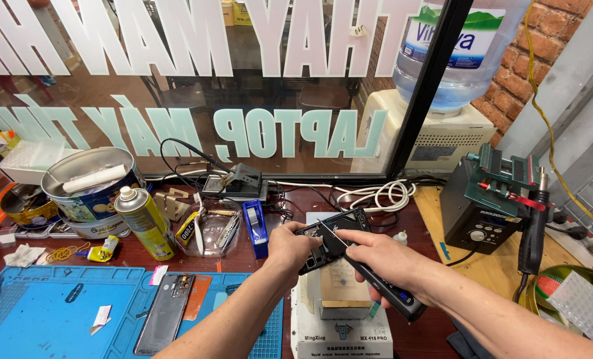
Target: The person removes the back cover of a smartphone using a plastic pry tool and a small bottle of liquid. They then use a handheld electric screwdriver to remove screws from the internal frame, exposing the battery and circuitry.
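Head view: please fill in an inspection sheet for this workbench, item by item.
Surface: dark wooden bench, blue work mat at left.
Job's things: opened phone tilted above a white machine; dark powered screwdriver, tip on the phone.
Clutter: yellow spray can, tins, tape dispenser, phone back cover on the mat.
Grips: left hand holds the phone; right hand holds the screwdriver.
Cables: white coil, black leads by the window.
Surroundings: lettered glass pane, water dispenser, hot-air station, brick wall.
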